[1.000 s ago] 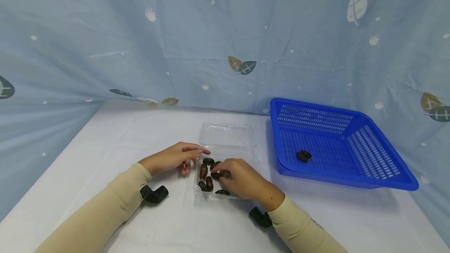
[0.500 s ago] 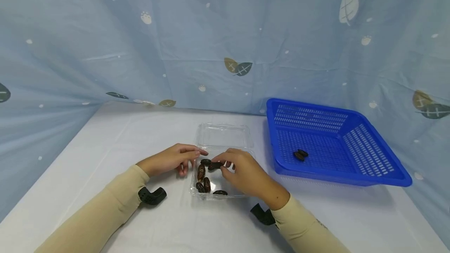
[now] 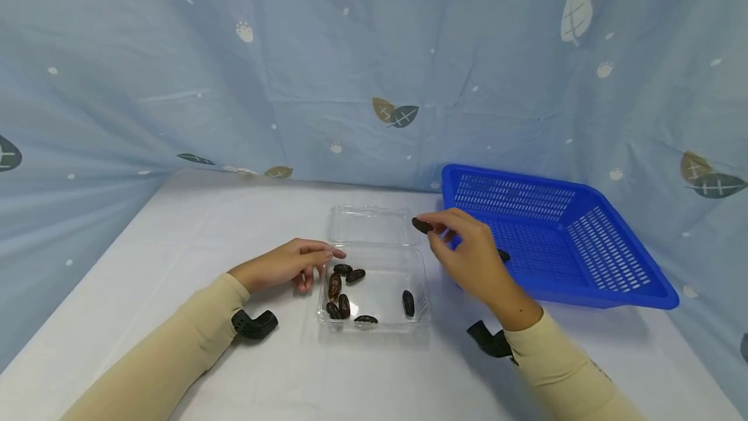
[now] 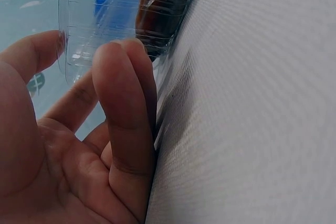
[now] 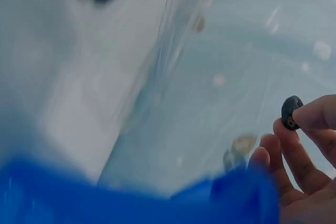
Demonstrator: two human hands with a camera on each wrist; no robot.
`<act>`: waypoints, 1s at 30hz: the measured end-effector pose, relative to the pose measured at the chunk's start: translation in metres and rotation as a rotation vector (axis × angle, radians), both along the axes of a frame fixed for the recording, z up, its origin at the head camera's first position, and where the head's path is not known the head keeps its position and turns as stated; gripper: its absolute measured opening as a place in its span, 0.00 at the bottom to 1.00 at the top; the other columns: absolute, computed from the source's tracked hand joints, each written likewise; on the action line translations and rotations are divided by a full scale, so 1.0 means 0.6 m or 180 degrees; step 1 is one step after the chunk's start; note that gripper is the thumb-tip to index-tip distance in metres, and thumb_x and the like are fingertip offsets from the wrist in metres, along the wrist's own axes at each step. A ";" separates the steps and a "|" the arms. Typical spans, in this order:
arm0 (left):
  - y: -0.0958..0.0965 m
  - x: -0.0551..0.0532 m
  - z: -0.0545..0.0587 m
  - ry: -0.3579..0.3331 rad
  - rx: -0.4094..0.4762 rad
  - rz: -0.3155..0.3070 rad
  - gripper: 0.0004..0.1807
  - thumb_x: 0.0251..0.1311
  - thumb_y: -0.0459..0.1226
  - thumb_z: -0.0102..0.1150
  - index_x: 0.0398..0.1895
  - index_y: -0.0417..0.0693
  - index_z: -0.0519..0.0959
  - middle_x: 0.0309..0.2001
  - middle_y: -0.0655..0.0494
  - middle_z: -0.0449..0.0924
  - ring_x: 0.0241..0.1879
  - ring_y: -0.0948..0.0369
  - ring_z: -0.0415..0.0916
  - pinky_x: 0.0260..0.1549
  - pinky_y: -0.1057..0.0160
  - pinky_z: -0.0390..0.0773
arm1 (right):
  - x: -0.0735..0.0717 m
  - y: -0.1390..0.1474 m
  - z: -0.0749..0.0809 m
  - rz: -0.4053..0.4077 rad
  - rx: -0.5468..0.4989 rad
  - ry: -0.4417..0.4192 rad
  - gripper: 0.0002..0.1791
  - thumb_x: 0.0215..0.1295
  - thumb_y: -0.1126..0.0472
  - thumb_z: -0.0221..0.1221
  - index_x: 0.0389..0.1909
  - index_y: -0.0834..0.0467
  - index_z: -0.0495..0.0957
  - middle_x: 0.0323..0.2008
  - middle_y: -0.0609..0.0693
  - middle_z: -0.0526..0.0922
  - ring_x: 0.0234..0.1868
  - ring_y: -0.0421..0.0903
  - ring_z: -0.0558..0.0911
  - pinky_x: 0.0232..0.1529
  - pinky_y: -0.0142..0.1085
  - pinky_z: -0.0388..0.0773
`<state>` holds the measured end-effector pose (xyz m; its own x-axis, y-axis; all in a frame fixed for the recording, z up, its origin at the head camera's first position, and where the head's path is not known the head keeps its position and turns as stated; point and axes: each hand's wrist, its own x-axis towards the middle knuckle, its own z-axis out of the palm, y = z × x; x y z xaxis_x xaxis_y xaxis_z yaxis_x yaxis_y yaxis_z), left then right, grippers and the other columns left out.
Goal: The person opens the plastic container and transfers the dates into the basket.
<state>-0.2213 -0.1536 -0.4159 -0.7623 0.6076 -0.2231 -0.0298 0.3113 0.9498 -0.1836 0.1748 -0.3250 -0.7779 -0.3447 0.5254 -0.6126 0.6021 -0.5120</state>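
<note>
In the head view a clear plastic clamshell box (image 3: 386, 278) lies unfolded on the table with several dark brown dates (image 3: 335, 286) inside. Most dates are at its left side; a single date (image 3: 408, 303) is near the right wall. My left hand (image 3: 289, 264) rests at the box's left rim, fingertips touching the rim and side wall in the left wrist view. Thumb and fingers of my right hand (image 3: 467, 249) pinch another date (image 3: 422, 225), raised between the box and the blue basket (image 3: 613, 291). The right wrist view shows the pinched date (image 5: 290, 113) at the fingertips.
The basket stands at the right; a date (image 3: 504, 255) inside is partly hidden behind my right hand. The box's lid (image 3: 371, 225) lies folded back toward the blue leaf-print curtain (image 3: 327, 70). White cloth (image 3: 234, 213) covers the table.
My right hand has lifted a date out of the box and carried it up and right toward the basket. My left hand has stayed at the box's rim.
</note>
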 end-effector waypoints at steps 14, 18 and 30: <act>0.000 -0.003 -0.006 0.0033 0.0001 -0.0030 0.24 0.75 0.53 0.47 0.66 0.54 0.76 0.38 0.50 0.74 0.20 0.62 0.74 0.23 0.65 0.79 | -0.044 0.142 0.016 -0.0693 0.0584 -0.0231 0.16 0.66 0.73 0.60 0.52 0.60 0.84 0.42 0.60 0.86 0.40 0.53 0.83 0.34 0.29 0.78; 0.000 -0.004 -0.007 0.0042 0.0013 -0.0028 0.24 0.75 0.53 0.47 0.66 0.54 0.76 0.38 0.49 0.74 0.20 0.62 0.74 0.23 0.65 0.79 | -0.053 0.174 0.013 -0.0840 0.0693 -0.0477 0.15 0.66 0.72 0.59 0.52 0.61 0.83 0.42 0.64 0.85 0.38 0.55 0.83 0.22 0.30 0.72; 0.000 -0.001 -0.007 0.0040 0.0000 -0.0024 0.24 0.75 0.53 0.48 0.66 0.54 0.75 0.38 0.49 0.75 0.20 0.63 0.74 0.23 0.66 0.79 | -0.081 0.233 -0.011 -0.1010 0.1153 -0.1169 0.14 0.69 0.70 0.56 0.53 0.64 0.82 0.48 0.70 0.83 0.44 0.63 0.82 0.23 0.37 0.72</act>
